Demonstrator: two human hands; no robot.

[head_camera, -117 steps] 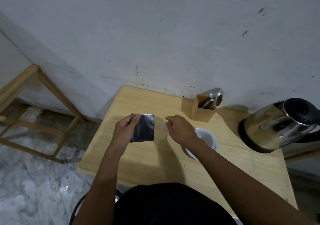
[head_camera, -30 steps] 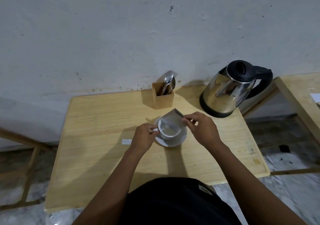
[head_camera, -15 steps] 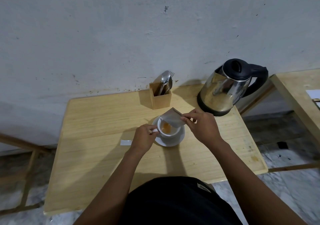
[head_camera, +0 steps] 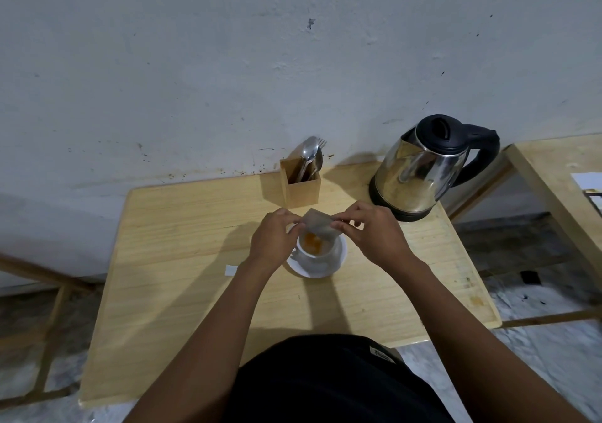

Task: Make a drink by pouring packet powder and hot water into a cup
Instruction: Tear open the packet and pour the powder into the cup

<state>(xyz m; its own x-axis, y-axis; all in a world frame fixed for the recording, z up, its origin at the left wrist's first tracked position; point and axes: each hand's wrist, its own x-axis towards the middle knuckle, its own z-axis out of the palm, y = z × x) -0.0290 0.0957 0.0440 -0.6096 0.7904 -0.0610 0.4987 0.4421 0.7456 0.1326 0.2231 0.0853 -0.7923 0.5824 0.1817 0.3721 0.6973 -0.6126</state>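
Head camera looks down at a gray packet point(head_camera: 321, 227) near the middle of the frame, tipped over a white cup point(head_camera: 315, 249). Orange powder point(head_camera: 313, 242) sits in the cup. The cup stands on a white saucer point(head_camera: 325, 268) on the wooden counter point(head_camera: 182, 259). The left hand point(head_camera: 273, 241) pinches the packet's left edge. The right hand point(head_camera: 371, 237) pinches its right edge. A shiny kettle point(head_camera: 420, 175) stands at the upper right. A wooden box point(head_camera: 301, 183) with spoons point(head_camera: 309, 157) stands behind the cup. A small white scrap point(head_camera: 232, 269) lies left of the saucer.

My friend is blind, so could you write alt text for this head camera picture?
Two hands, left hand and right hand, hold a small packet tipped over a white cup with orange powder inside, on a saucer. A kettle and spoon holder stand behind on the wooden table.
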